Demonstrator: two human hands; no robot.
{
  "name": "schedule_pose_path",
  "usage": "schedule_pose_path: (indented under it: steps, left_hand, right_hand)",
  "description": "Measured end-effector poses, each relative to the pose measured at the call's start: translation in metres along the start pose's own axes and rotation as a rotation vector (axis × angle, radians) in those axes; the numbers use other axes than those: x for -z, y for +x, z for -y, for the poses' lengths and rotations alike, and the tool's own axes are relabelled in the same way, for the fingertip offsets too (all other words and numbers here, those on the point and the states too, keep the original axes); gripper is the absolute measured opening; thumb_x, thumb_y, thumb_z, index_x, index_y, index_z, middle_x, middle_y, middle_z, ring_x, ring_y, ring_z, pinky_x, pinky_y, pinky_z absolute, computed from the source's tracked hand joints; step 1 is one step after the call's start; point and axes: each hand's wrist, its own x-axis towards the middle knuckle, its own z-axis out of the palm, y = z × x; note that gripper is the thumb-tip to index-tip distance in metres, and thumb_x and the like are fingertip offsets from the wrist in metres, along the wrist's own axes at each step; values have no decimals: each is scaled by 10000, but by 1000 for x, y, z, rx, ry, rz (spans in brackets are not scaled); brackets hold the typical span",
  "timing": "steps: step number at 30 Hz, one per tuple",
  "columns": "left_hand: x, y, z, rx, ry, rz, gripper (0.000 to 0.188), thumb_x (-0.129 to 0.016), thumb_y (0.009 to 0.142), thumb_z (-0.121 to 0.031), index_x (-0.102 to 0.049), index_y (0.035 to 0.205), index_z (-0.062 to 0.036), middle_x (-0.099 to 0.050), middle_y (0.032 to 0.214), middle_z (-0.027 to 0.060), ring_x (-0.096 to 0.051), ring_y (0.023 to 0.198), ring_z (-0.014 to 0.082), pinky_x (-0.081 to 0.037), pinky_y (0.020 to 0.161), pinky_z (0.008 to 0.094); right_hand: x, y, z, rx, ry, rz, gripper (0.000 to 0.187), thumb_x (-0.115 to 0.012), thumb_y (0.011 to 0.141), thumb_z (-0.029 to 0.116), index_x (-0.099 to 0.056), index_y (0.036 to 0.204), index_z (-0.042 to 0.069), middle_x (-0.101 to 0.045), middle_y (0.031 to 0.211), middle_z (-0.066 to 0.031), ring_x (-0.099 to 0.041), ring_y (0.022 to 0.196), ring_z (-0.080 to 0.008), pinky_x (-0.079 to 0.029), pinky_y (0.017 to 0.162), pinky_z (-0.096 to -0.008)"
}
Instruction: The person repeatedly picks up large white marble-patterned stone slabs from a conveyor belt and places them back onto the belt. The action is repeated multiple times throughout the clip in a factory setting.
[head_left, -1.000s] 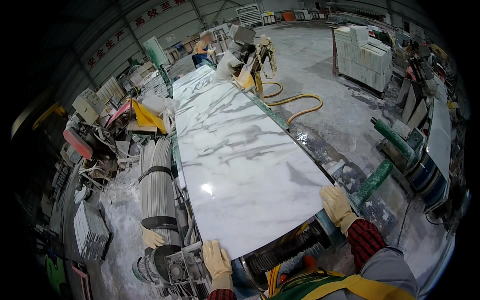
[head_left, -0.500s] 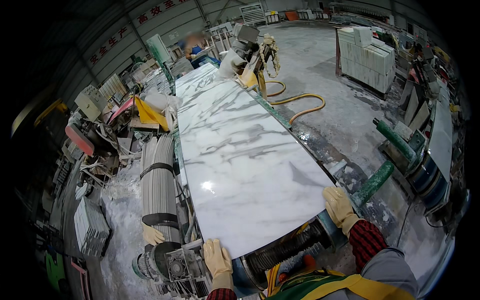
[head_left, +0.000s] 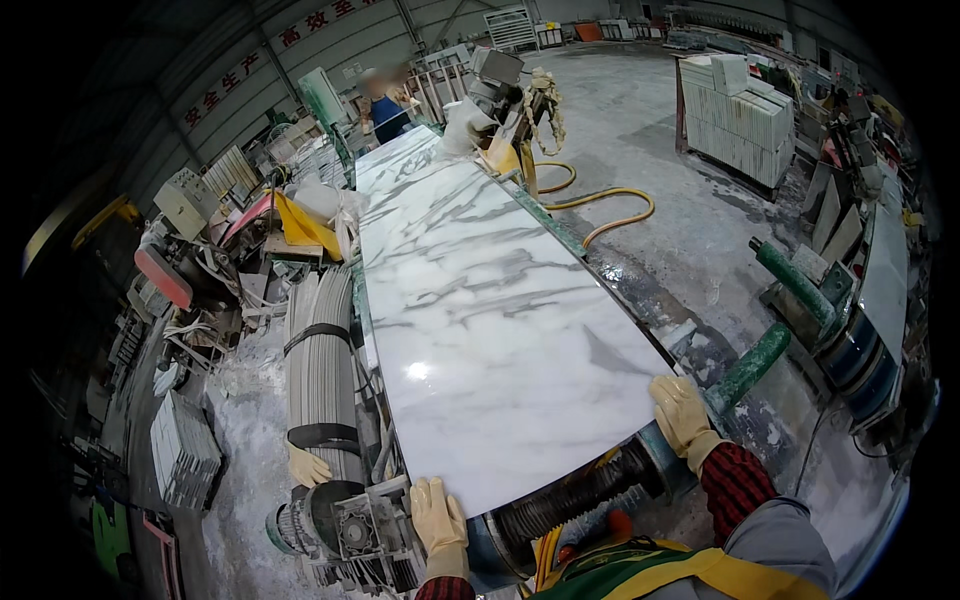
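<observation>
Distantly, red wall lettering point(head_left: 226, 85), possibly cropped, stands beyond the slab point(head_left: 490, 330).

Two gloved hands point(head_left: 437, 514) point(head_left: 682, 414), one veined slab point(head_left: 490, 310)

A pale panelled wall point(head_left: 325, 52) curves along the back, crossed by slanting posts and marked with red lettering point(head_left: 224, 88). The grey floor point(head_left: 630, 115) is broad and dusty – wet and glinting in patches. A white rack point(head_left: 510, 30) stands far back. Light is cool and dull – the upper left sinks into shadow.
</observation>
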Motion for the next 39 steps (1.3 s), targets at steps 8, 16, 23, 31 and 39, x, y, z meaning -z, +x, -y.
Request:
schedule_pose_path:
  steps: [8, 16, 23, 31, 39]
  left_hand:
    - [2, -2, -2, 0, -12, 5, 517, -680, 1002, -200, -606, 1479, -14, -562, 1546, 337, -502, 1447, 559, -395, 1248, 581]
    - [7, -2, -6, -18, 70, 7, 514, -702, 976, -221, -606, 1451, -51, -587, 1501, 287, -526, 1414, 507, -394, 1205, 588]
    - [4, -8, -5, -26, 146, -17, 512, -692, 981, -237, -604, 1453, -59, -597, 1497, 268, -530, 1413, 473, -371, 1208, 599]
    - [10, -9, -10, -21, 98, 1, 494, -687, 981, -225, -601, 1437, -54, -593, 1496, 275, -523, 1411, 482, -370, 1216, 587]
    - [12, -12, -10, -34, 106, -12, 493, -691, 973, -218, -601, 1424, -39, -597, 1471, 274, -525, 1397, 480, -379, 1207, 579]
  right_hand:
    - [-11, -11, -7, -33, -1, 10, 399, -641, 981, 174, -667, 1350, 24, -652, 1438, -191, -568, 1362, -399, -413, 1205, -513]
    - [-12, -17, -8, -53, -3, 47, 428, -641, 990, 188, -661, 1389, 32, -642, 1473, -184, -548, 1409, -392, -392, 1238, -519]
    - [-15, -22, -11, -56, 9, 50, 441, -637, 1003, 202, -652, 1412, 37, -627, 1488, -180, -537, 1411, -396, -384, 1238, -520]
    - [-18, -28, -14, -54, -2, 51, 443, -638, 1007, 203, -650, 1415, 32, -624, 1493, -179, -530, 1422, -387, -375, 1245, -521]
    - [-10, -30, -9, -35, 18, 7, 421, -638, 1000, 175, -660, 1392, 25, -633, 1476, -183, -541, 1408, -385, -377, 1241, -518]
